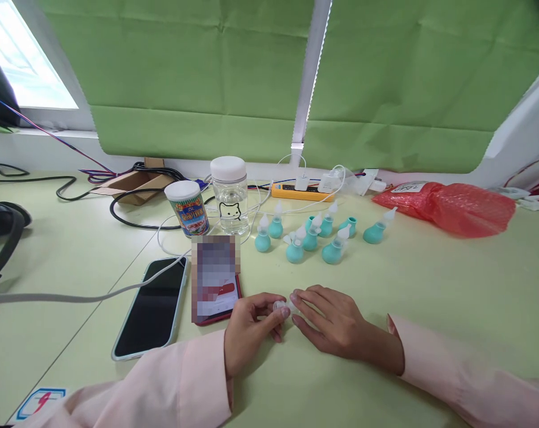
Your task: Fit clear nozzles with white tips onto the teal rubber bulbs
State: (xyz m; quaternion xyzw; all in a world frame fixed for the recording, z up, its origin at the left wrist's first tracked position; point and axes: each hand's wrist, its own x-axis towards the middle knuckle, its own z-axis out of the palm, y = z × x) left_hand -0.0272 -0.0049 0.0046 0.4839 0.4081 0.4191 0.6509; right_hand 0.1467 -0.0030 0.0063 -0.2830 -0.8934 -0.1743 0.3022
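My left hand (254, 324) pinches a small clear plastic nozzle (280, 305) between thumb and fingers, low over the table. My right hand (334, 321) comes in from the other side, its fingers stretched out and its fingertips close to the nozzle's narrow end; whether they touch it I cannot tell. Beyond the hands stand several teal squeeze bulbs with clear tips, such as the bulb (332, 252) at the front and the tilted bulb (375, 233) at the right. One teal bulb (348, 226) has an open neck without a tip.
Two phones, one dark-screened (153, 309) and one lit (216, 291), lie left of my hands; a white cable crosses the dark one. Behind are a printed canister (190, 211), a clear jar (231, 202), an orange power strip (291, 191) and a red plastic bag (457, 208).
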